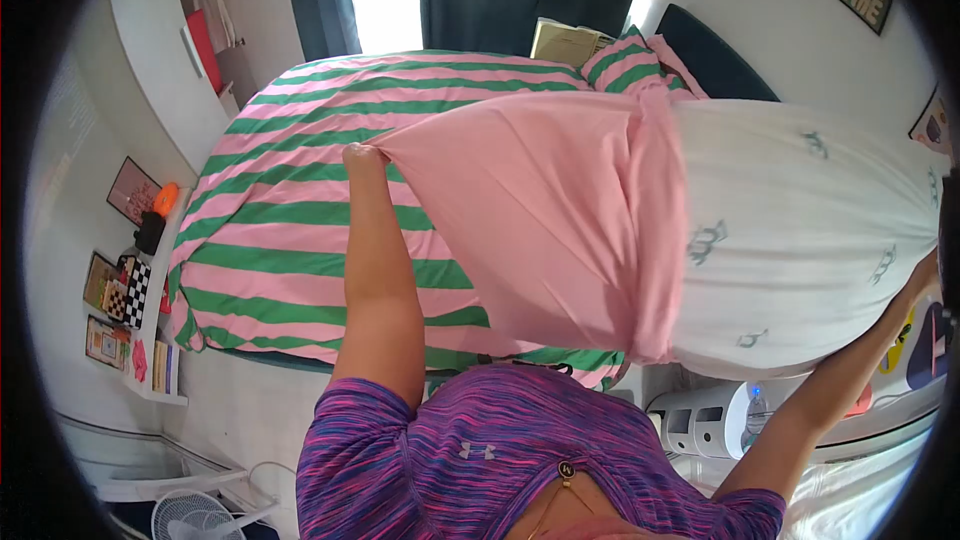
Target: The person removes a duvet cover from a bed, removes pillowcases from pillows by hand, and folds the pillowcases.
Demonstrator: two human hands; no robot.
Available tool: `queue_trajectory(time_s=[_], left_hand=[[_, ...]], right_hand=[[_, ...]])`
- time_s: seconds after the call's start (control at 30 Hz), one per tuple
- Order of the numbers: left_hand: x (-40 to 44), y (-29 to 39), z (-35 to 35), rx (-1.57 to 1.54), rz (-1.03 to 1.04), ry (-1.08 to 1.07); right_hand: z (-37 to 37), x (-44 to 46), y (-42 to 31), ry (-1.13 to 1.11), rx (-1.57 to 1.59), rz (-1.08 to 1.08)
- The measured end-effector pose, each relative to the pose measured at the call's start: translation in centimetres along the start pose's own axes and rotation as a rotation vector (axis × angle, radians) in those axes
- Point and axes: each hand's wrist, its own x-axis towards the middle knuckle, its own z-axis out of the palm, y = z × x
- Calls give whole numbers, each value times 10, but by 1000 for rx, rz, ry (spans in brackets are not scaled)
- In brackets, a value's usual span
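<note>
A white pillow with small grey-green prints hangs in the air at the right, partly covered by a pink pillowcase. My left hand pinches a corner of the pink case and stretches it out to the left over the bed. At the far right edge, my right hand is at the pillow's outer end, with its fingers hidden from view. The case's bunched edge wraps round the pillow about midway.
Beneath lies a bed with a green and pink striped cover. A striped pillow rests by the dark headboard. Shelves line the left wall. A white fan is at the bottom left, a white round cabinet at the lower right.
</note>
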Motion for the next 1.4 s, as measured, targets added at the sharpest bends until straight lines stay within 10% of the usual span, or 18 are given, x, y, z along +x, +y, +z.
queue_trajectory(time_s=[0.43, 0.6, 0.67, 0.7, 0.73, 0.8, 0.9, 1.07, 1.2, 1.4], left_hand=[[-27, 48, -139, 511, 141, 447], [-38, 155, -239, 1894, 141, 759], [-39, 191, -235, 1729, 168, 923], [-49, 188, -211, 1003, 337, 857], [-32, 180, -205, 1046, 300, 816], [18, 149, -177, 1927, 355, -158], [-29, 93, -30, 2320, 378, -578], [20, 59, 12, 1815, 790, -1365], [-65, 15, 109, 1639, 413, -1303], [-133, -60, 141, 1521, 316, -1475]], right_hand=[[21, -60, 44, -165, -144, 11], [17, -94, 32, -194, -136, -14], [8, -107, 20, -189, -123, -34], [1, -115, 11, -191, -119, -48], [-6, -124, 2, -181, -115, -68], [-35, -142, -23, -156, -113, -88], [-87, -174, -70, -123, -102, -89], [-177, -215, -130, -37, -215, 172], [-253, -223, -152, -90, 68, 204], [-374, -271, -202, 13, -812, 154]])
